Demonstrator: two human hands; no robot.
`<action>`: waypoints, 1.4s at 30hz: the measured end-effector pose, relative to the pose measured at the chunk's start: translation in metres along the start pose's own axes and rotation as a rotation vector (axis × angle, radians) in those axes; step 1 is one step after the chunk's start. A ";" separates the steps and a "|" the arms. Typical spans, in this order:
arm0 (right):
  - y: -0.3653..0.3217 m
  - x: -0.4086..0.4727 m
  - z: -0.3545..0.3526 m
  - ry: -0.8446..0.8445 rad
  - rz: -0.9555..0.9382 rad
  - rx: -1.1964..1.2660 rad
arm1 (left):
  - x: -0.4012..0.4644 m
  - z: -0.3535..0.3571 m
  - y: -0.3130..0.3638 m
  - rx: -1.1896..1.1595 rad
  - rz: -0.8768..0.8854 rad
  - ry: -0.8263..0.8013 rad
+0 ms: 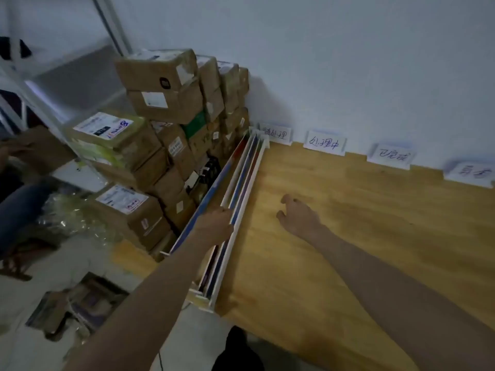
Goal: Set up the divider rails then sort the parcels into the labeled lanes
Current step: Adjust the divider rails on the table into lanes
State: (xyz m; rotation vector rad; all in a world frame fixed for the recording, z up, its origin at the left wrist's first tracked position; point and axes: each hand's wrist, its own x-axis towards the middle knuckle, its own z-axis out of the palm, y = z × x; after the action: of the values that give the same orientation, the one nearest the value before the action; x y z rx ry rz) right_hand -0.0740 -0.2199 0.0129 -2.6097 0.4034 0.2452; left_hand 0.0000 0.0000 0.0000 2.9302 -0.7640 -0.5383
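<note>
Currently our left hand point(214, 223) grips the bundled divider rails point(241, 188); right hand point(297, 215) hovers released over the table point(348, 236). Parcels point(160, 124) stack just left of it. Risk: lifting one rail drags its neighbours, nudging the leaning stack.
</note>
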 end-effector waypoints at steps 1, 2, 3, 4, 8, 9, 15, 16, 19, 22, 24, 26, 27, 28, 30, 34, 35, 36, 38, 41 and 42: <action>-0.006 0.009 0.007 -0.030 0.038 -0.001 | 0.007 0.003 -0.006 0.015 0.009 -0.024; -0.009 0.021 0.016 -0.038 0.064 0.000 | 0.018 0.007 -0.014 0.003 0.017 -0.027; -0.013 0.029 0.024 -0.065 0.092 0.004 | 0.026 0.014 -0.022 0.001 0.021 -0.040; -0.018 0.036 0.034 -0.101 0.114 0.007 | 0.033 0.021 -0.028 0.010 0.022 -0.070; -0.034 0.068 0.070 -0.183 0.187 0.065 | 0.063 0.038 -0.046 -0.005 0.023 -0.145; -0.038 0.077 0.080 -0.196 0.205 0.086 | 0.069 0.044 -0.051 -0.015 0.027 -0.149; -0.070 0.115 0.132 -0.238 0.290 0.141 | 0.094 0.069 -0.071 -0.057 0.012 -0.194; -0.075 0.120 0.139 -0.248 0.302 0.154 | 0.097 0.072 -0.073 -0.063 0.002 -0.202; -0.087 0.130 0.159 -0.274 0.341 0.183 | 0.105 0.083 -0.078 -0.075 0.001 -0.200; -0.093 0.134 0.173 -0.270 0.402 0.198 | 0.110 0.091 -0.079 -0.051 -0.016 -0.185; -0.095 0.135 0.178 -0.260 0.448 0.206 | 0.113 0.092 -0.078 -0.028 -0.029 -0.163; -0.095 0.135 0.181 -0.254 0.473 0.207 | 0.115 0.094 -0.076 -0.009 -0.043 -0.152; -0.095 0.135 0.182 -0.252 0.478 0.212 | 0.116 0.095 -0.075 -0.006 -0.049 -0.147; -0.094 0.136 0.182 -0.249 0.482 0.222 | 0.117 0.095 -0.074 -0.009 -0.057 -0.142; -0.093 0.136 0.181 -0.234 0.500 0.260 | 0.117 0.095 -0.071 -0.025 -0.077 -0.133; -0.088 0.135 0.178 -0.224 0.544 0.332 | 0.118 0.095 -0.065 -0.078 -0.103 -0.125; -0.086 0.133 0.178 -0.220 0.546 0.334 | 0.119 0.097 -0.065 -0.100 -0.109 -0.130; -0.085 0.132 0.179 -0.214 0.547 0.333 | 0.119 0.098 -0.066 -0.120 -0.114 -0.135; -0.082 0.129 0.180 -0.194 0.547 0.338 | 0.119 0.099 -0.067 -0.141 -0.116 -0.132; -0.082 0.126 0.180 -0.167 0.565 0.344 | 0.119 0.102 -0.070 -0.149 -0.108 -0.122; -0.082 0.125 0.179 -0.155 0.575 0.354 | 0.119 0.102 -0.071 -0.151 -0.105 -0.115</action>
State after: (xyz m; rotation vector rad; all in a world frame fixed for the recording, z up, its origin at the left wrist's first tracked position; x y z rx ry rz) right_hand 0.0521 -0.0934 -0.1366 -2.0627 1.0347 0.5104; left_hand 0.0940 0.0069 -0.1440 2.8314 -0.5548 -0.7447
